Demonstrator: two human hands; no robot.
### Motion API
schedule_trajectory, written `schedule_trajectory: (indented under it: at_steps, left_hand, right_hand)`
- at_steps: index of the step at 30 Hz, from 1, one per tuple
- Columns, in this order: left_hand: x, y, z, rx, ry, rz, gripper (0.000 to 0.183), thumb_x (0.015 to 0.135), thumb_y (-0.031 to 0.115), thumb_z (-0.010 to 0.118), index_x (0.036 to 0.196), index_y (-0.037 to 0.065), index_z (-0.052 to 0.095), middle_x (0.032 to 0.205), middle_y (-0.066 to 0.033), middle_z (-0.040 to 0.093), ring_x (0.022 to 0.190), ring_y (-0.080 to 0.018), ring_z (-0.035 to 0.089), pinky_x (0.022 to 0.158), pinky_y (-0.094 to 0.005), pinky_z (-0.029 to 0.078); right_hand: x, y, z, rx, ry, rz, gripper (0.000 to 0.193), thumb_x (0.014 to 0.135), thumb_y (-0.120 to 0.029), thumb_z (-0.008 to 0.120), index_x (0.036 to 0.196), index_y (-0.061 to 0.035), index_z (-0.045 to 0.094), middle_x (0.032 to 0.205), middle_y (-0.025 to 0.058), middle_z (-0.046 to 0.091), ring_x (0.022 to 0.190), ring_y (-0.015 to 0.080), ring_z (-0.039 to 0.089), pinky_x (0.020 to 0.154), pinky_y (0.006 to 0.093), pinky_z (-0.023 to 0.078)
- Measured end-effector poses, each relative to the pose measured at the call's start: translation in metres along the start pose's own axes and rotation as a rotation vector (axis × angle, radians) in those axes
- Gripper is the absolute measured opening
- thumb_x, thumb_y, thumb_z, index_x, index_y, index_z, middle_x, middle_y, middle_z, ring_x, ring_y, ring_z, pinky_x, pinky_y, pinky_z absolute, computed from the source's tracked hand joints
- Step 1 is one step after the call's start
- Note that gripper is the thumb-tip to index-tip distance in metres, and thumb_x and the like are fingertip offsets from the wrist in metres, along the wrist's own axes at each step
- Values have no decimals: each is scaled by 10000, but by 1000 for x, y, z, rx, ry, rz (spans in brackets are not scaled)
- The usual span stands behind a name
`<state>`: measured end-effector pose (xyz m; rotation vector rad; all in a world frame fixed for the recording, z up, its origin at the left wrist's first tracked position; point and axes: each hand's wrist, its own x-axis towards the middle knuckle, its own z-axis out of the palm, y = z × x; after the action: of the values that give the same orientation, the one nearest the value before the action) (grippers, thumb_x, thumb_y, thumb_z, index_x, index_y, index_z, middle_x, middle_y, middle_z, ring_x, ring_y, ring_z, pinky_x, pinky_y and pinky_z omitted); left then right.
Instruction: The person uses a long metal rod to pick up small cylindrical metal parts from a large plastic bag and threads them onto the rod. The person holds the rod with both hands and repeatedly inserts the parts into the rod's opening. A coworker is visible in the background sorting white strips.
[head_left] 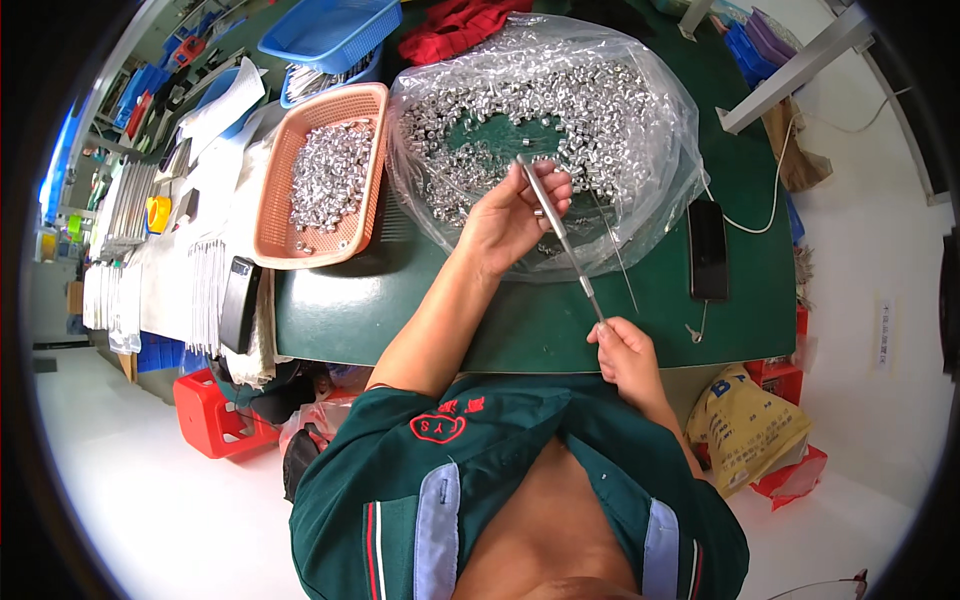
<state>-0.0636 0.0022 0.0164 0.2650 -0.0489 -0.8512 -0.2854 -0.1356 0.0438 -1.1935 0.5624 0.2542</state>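
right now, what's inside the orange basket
The orange basket holds a heap of small silvery metal pieces. Whatever lies beneath that heap is covered and cannot be seen.

Green table [335, 325], red stool [200, 408], white floor [150, 490]

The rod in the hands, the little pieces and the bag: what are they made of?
Rod: probably metal, satin grey, from its even sheen.
Little pieces: likely bare metal, shiny silver, with bright glints.
Bag: apparently clear, glossy plastic film, being wrinkled and transparent.

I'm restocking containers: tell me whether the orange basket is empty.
Not empty: small metal pieces lie piled inside the orange basket.
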Motion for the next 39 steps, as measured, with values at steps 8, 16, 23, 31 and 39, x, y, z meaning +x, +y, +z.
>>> schedule_trajectory:
  at_steps: [8, 16, 23, 31, 39]
  left_hand:
    - [-3, 20, 4, 41, -9, 88, 352, 821, -116, 489, 1167, -68, 443, 1241, -257, 481, 1244, -355, 431, 1071, -444, 361]
    - [-2, 25, -7, 126, 242, 103, 227, 965, 154, 444, 1085, -30, 503, 1113, -185, 589, 883, -201, 631, 754, -308, 545]
    - [3, 31, -36, 97, -60, 60, 274, 991, 268, 401, 1042, 23, 514, 874, -114, 658, 493, -114, 448, 434, -244, 351]
    - [1, 30, -23, 174, 74, 143, 385, 993, 300, 359, 1190, -11, 471, 1063, -182, 614, 868, -247, 627, 811, -377, 524]
    - [-4, 27, 4, -164, 4, 149, 668, 967, 468, 301, 1310, -105, 313, 1382, -303, 316, 1298, -403, 336, 1043, -488, 356]
  right_hand:
    - [-6, -10, -15, -14, 70, -71, 192, 960, -181, 477, 869, -28, 549, 554, -86, 319, 446, -3, 250, 388, 180, 192]
    - [-16, -7, -22, -34, 34, -78, 195, 957, -170, 483, 861, -14, 550, 557, -81, 324, 451, 0, 261, 396, 183, 207]
    - [-16, -5, -22, -60, 19, -81, 179, 947, -148, 493, 858, -9, 560, 567, -74, 346, 463, 2, 287, 404, 182, 222]
    - [-20, 0, -29, -116, 25, -69, 178, 945, -142, 496, 856, -2, 561, 573, -74, 352, 467, 1, 293, 408, 180, 224]
    - [-20, 1, -30, -110, -3, -64, 176, 948, -145, 492, 866, -6, 563, 582, -74, 356, 479, 3, 299, 416, 179, 226]
